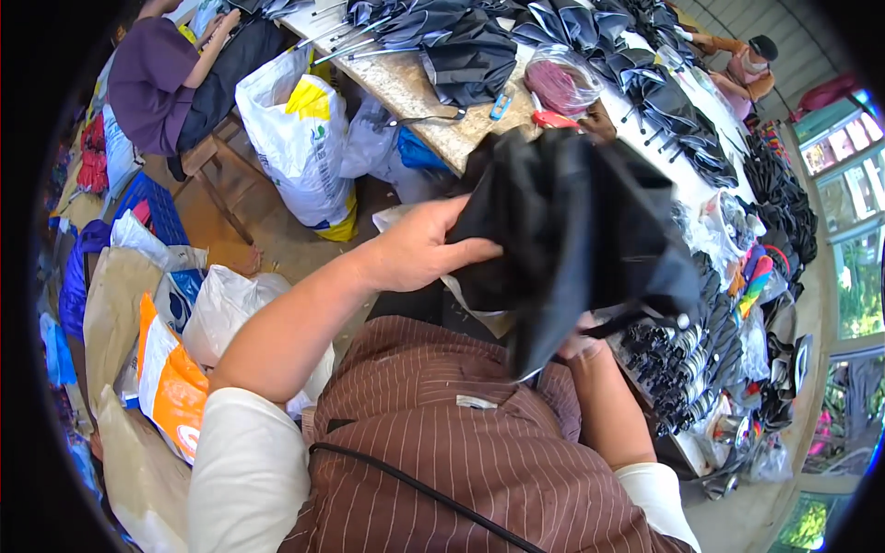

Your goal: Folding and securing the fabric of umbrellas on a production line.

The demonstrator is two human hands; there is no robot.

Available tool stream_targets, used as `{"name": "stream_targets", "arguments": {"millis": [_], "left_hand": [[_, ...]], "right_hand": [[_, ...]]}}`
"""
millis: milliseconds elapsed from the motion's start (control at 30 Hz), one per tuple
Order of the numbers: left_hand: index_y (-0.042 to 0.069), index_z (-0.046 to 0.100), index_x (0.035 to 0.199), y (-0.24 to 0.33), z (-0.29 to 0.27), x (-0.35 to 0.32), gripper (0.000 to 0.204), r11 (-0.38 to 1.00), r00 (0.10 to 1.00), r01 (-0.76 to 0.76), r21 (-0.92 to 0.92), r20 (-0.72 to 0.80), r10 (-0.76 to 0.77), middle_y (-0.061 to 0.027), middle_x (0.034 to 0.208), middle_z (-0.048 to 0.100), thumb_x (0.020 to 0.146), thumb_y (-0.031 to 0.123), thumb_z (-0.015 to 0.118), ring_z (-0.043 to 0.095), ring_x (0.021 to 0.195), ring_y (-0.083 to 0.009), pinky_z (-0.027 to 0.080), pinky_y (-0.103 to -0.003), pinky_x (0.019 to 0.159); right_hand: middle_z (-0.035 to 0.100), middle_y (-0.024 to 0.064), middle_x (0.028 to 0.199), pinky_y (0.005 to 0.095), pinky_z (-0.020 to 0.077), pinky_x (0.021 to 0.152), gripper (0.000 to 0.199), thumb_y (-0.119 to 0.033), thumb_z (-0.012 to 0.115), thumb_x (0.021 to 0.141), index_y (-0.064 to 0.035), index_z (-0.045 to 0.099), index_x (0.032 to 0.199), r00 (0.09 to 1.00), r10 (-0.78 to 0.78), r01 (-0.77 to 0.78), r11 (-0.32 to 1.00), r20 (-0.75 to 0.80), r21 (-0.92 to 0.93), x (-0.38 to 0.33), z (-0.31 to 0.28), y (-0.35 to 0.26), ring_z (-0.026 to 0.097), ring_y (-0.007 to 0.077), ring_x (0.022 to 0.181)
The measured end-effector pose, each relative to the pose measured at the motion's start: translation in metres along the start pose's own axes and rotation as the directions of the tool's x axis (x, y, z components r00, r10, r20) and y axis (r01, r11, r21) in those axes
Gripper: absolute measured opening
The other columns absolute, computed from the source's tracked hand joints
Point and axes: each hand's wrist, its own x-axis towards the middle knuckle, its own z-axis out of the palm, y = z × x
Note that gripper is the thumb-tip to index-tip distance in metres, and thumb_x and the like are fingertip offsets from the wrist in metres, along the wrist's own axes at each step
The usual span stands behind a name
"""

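A black folding umbrella [572,230], its canopy loose and blurred by motion, is held up in front of my apron, above my lap. My left hand [429,244] grips the left side of the canopy, thumb on the near face and fingers hidden behind the cloth. Below the canopy on the right, my right hand [581,343] is closed on the lower part of the umbrella; the fabric covers most of its fingers. Just beyond the umbrella, a red-handled tool [553,120] and a small blue cutter [501,107] lie on the worktable [406,97].
Piles of black umbrellas [461,46] cover much of the table. A plastic bag of dark red cord [558,78] sits near its edge. White sacks [295,138] stand on the floor at left. One person [157,78] sits far left, another [742,69] far right.
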Motion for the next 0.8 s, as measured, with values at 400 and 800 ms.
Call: {"name": "stream_targets", "arguments": {"millis": [400, 800], "left_hand": [[0.005, 0.062, 0.096, -0.006, -0.008, -0.001, 0.027, 0.455, 0.783, -0.322, 0.83, -0.037, 0.621, -0.0112, 0.09, 0.064, 0.085, 0.029, 0.06, 0.061, 0.084, -0.0273, 0.034, -0.046, 0.098], [0.007, 0.055, 0.075, -0.012, -0.03, -0.021, 0.049, 0.414, 0.71, -0.344, 0.843, -0.054, 0.702, -0.0096, 0.072, 0.058, 0.096, 0.047, 0.038, 0.051, 0.058, -0.0266, 0.041, -0.038, 0.084]], "right_hand": [[0.061, 0.0135, 0.113, 0.0386, 0.0538, 0.076, 0.044, -0.032, 0.045, 0.097, -0.0059, 0.046, 0.132, 0.969, 0.215, -0.162, 0.926, -0.125, 0.341, -0.007, 0.054, 0.02, 0.061, 0.0246, 0.088], [0.059, 0.0111, 0.115, 0.0287, 0.0505, 0.076, 0.041, -0.014, 0.053, 0.091, -0.0059, 0.049, 0.131, 0.95, 0.179, -0.278, 0.86, -0.256, -0.427, 0.014, 0.034, 0.036, 0.06, 0.0177, 0.09]]}}
